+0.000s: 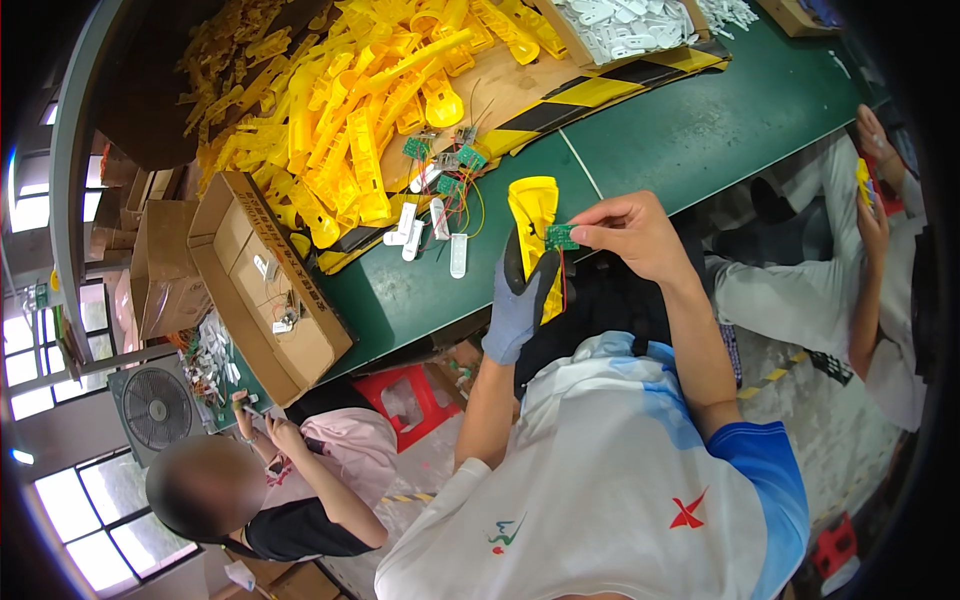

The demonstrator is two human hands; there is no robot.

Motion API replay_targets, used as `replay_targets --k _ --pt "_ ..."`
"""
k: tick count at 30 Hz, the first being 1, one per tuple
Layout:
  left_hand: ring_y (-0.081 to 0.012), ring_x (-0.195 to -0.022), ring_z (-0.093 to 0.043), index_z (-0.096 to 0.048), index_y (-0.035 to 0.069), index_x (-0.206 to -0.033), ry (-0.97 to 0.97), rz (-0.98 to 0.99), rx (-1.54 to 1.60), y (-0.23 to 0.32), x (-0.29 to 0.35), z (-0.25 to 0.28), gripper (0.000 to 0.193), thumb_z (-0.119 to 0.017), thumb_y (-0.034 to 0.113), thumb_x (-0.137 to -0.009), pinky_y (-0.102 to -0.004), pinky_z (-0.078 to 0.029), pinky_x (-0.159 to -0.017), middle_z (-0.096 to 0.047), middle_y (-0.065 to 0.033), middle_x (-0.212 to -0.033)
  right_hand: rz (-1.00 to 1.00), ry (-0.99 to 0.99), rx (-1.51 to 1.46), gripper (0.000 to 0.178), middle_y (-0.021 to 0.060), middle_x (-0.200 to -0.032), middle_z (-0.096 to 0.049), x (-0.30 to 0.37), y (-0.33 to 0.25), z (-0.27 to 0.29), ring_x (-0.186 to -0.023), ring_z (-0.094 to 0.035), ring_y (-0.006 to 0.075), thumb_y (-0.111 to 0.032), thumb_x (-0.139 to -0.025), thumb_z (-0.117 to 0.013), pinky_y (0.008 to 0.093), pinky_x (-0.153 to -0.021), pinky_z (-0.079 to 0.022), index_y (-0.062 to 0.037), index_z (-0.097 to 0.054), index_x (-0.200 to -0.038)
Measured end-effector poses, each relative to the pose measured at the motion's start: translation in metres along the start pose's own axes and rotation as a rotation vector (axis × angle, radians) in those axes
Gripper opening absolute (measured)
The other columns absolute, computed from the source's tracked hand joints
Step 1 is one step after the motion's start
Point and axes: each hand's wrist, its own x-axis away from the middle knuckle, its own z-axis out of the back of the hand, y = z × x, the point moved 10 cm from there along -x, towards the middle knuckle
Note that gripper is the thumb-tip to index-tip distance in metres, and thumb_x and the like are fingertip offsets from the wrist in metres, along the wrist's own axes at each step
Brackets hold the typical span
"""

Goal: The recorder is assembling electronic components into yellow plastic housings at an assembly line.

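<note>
My left hand (517, 305), in a grey-blue glove with dark fingertips, is closed round a yellow plastic housing (535, 205), a long hollow shell tilted upright near the table's edge. Between the thumb and fingers of my bare right hand (640, 235) is a small green circuit board (560, 237), held against the housing's open side. A red wire (563, 285) runs down along the shell below the board. To the left on the table lie several wired circuit boards (450, 186) and white plastic pieces (458, 255).
A large heap of yellow housings (340, 110) covers the table's far left, bordered by black-and-yellow tape (590, 92). A box of white parts (630, 30) stands at the back. At left is a shallow cardboard box (270, 300). Co-workers sit at left (330, 450) and right (860, 250).
</note>
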Motion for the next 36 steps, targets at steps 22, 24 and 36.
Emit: replay_targets --k 22,24,36 --pt "-0.0226 -0.055 -0.064 -0.044 0.006 -0.126 -0.093 0.092 0.134 0.003 -0.006 -0.009 0.048 -0.040 0.047 -0.101 -0.0327 -0.054 -0.048 -0.063 -0.0144 -0.084 0.097 0.099 0.065 0.017 0.0068 -0.082 -0.072 -0.009 0.000 -0.007 -0.073 -0.063 0.0065 -0.007 -0.082 -0.076 0.0206 -0.068 -0.050 0.0042 -0.073 -0.095" --pt "-0.0215 -0.054 -0.063 -0.044 0.005 -0.128 -0.082 0.066 0.174 0.005 -0.006 -0.010 0.043 -0.042 0.040 -0.103 -0.0317 -0.054 -0.047 -0.063 -0.0138 -0.083 0.082 0.108 0.070 0.014 0.0066 -0.084 -0.072 -0.008 -0.002 -0.009 -0.075 -0.063 0.0067 -0.004 -0.082 -0.076 0.0202 -0.068 -0.050 0.0042 -0.073 -0.093" --pt "-0.0225 -0.057 -0.064 -0.046 0.007 -0.115 0.023 0.095 0.240 -0.012 -0.003 0.000 0.040 -0.040 0.045 -0.102 -0.0321 -0.054 -0.048 -0.062 -0.0126 -0.076 -0.026 0.074 -0.025 0.021 0.0010 -0.076 -0.066 -0.015 0.018 -0.023 -0.067 -0.056 0.0033 -0.013 -0.084 -0.077 0.0190 -0.062 -0.045 0.0019 -0.066 -0.094"
